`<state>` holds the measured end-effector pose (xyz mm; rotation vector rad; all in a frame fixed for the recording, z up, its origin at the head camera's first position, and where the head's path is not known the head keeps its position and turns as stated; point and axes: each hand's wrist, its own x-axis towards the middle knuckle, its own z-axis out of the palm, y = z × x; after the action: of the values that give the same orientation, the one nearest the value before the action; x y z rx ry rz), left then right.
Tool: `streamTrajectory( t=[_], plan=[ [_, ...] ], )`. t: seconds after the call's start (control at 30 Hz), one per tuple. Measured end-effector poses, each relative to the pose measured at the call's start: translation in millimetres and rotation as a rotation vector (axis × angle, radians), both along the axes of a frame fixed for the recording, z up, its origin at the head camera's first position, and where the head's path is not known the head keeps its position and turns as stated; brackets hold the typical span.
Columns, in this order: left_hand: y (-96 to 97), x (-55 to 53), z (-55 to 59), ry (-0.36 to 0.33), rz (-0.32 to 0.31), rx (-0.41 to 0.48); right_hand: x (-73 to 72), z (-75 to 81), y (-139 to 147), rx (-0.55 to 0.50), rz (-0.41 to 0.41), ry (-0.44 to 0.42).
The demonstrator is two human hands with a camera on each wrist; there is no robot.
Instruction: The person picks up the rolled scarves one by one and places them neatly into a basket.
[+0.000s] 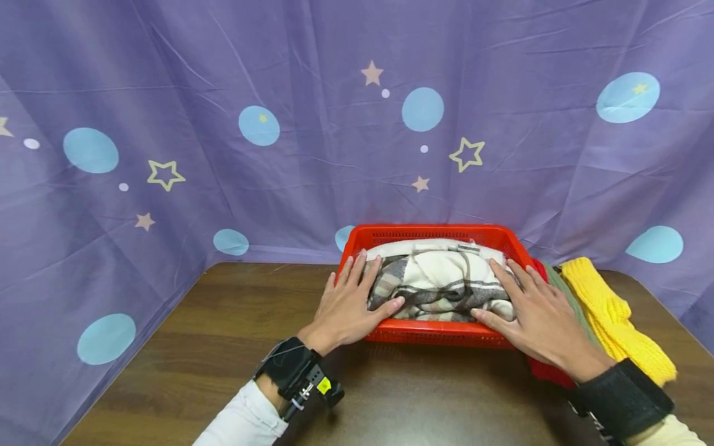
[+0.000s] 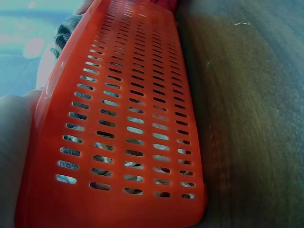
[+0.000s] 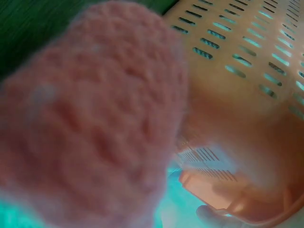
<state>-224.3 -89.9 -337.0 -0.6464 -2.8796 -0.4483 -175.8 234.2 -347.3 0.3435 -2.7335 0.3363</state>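
A plaid scarf [image 1: 446, 275] in white, grey and brown lies bundled inside a red plastic basket [image 1: 440, 334] with slotted walls. My left hand [image 1: 351, 303] rests over the basket's left end, fingers spread and nearly straight, fingertips on the cloth. Across from it, my right hand [image 1: 538, 310] spreads over the right end, its thumb and fingers touching the scarf. In the left wrist view, the basket's front wall [image 2: 133, 114] fills the middle, with bits of the cloth showing through its slots.
Right of the basket lie a yellow knitted item [image 1: 610, 316], a green cloth [image 1: 574, 297] and a red knitted item [image 1: 543, 371], partly hidden by my right arm. Everything stands on a brown wooden table [image 1: 223, 347]. A purple curtain [image 1: 312, 186] hangs behind it.
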Motion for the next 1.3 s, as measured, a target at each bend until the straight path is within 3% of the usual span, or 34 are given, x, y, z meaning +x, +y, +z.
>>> streamTrajectory(
  t=[1.3],
  plan=[
    [2.1, 0.2, -0.6, 0.018, 0.005, -0.045, 0.9, -0.4, 1.1, 0.001, -0.004, -0.033]
  ],
)
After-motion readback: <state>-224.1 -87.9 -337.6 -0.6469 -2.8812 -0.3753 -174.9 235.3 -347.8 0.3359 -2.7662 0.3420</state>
